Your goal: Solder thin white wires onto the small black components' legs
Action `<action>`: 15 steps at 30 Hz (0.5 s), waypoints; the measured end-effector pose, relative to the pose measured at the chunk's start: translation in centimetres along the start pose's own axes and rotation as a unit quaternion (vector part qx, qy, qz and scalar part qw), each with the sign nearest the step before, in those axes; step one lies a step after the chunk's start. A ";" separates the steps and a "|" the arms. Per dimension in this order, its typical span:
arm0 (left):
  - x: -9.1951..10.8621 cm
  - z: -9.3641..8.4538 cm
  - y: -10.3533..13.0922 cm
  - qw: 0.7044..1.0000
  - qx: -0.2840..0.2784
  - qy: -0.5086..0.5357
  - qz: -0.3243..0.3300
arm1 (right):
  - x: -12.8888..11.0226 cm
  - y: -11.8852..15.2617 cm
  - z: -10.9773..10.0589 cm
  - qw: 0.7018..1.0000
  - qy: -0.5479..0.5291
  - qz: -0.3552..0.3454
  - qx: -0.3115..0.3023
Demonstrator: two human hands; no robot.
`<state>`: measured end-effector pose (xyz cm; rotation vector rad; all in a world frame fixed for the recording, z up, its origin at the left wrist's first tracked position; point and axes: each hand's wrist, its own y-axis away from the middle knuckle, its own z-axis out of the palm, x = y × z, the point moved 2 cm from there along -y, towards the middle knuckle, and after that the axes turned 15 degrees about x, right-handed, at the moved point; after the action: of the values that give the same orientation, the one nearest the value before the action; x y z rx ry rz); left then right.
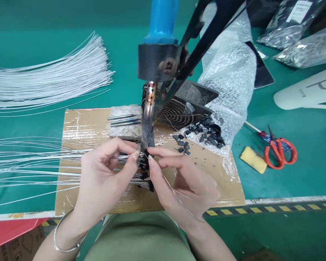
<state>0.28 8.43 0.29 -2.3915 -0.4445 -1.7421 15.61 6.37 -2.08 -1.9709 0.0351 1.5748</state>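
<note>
Just under the tip of a soldering iron (147, 127), mounted upright on a stand, both hands meet. My left hand (108, 174) is closed, thumb and forefinger pinching the end of a thin white wire (95, 149); the exact spot is partly hidden by the fingertips. With thumb and forefinger pressed together, my right hand (184, 177) holds a thin strand of solder wire (167, 181) that trails back over the wrist. Below the fingertips, several white wires end at small black parts (151, 186) lying on the cardboard (214, 185).
A bundle of white wires (70, 78) lies at the left. Behind the iron are a pad with metal rods (125, 121) and a fan (179, 112). Loose black pieces (213, 134) rest on bubble wrap (228, 79). Red-handled scissors (279, 154) and a yellow sponge (253, 159) lie right.
</note>
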 end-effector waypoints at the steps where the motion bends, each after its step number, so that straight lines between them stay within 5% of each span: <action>1: 0.0 0.0 0.0 1.000 0.002 0.000 0.000 | 0.0 0.0 0.0 1.000 0.002 0.000 -0.002; 15: 0.0 -0.1 0.1 1.000 0.001 -0.016 0.008 | 0.0 -0.2 0.2 1.000 0.004 -0.011 0.013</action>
<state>0.24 8.35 0.30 -2.4183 -0.4294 -1.6968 15.49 6.58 -1.99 -1.9522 0.0359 1.5439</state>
